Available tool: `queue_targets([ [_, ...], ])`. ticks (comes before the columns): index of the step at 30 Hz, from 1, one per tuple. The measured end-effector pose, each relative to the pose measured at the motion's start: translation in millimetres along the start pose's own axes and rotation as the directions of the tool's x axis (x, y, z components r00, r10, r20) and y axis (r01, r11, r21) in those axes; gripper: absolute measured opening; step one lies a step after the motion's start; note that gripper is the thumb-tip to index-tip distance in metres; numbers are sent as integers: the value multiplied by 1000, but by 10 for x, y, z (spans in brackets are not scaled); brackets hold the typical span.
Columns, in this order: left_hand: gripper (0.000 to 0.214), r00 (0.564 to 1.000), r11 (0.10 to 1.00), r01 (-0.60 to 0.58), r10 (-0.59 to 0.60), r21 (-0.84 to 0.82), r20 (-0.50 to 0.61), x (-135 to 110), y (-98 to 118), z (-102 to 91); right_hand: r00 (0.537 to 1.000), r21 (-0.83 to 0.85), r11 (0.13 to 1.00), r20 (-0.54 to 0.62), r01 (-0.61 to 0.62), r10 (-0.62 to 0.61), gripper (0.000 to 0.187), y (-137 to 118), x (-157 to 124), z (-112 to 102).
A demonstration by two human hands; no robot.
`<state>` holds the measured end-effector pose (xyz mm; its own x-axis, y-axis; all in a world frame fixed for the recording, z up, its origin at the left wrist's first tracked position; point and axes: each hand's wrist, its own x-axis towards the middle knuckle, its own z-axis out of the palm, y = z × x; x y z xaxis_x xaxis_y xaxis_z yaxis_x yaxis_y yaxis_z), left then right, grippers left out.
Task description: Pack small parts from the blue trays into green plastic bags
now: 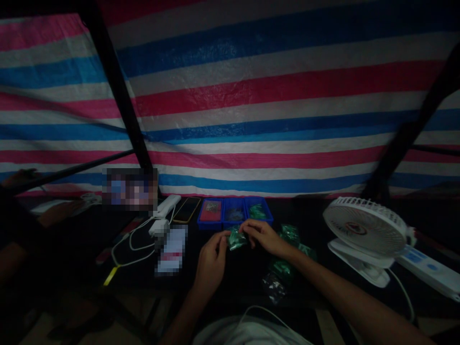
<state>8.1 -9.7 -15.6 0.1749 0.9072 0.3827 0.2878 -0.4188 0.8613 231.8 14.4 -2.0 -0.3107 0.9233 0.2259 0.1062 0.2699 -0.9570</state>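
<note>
Left hand and right hand pinch a small green plastic packet at its edges, grips narrow, over the dark tabletop just before the blue compartment tray; packet looks light, soft, slippery.

The left hand and the right hand both pinch a small green packet above the dark worktop. Just behind them sits a blue tray with three parts, and more green packets lie to the right. A white fan stands farther right, and a striped sheet hangs behind everything.
</note>
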Motion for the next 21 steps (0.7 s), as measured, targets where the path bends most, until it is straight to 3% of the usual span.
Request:
queue_targets([
  [11, 23, 1000, 1000, -19, 19, 0, 16, 25, -34, 35, 999, -38, 999, 37, 34, -32, 33, 28, -1, -14],
  [21, 30, 1000, 999, 14, -14, -35, 6, 9, -25, 41, 998, 8, 999, 37, 45, -45, 36, 40, 0, 10],
])
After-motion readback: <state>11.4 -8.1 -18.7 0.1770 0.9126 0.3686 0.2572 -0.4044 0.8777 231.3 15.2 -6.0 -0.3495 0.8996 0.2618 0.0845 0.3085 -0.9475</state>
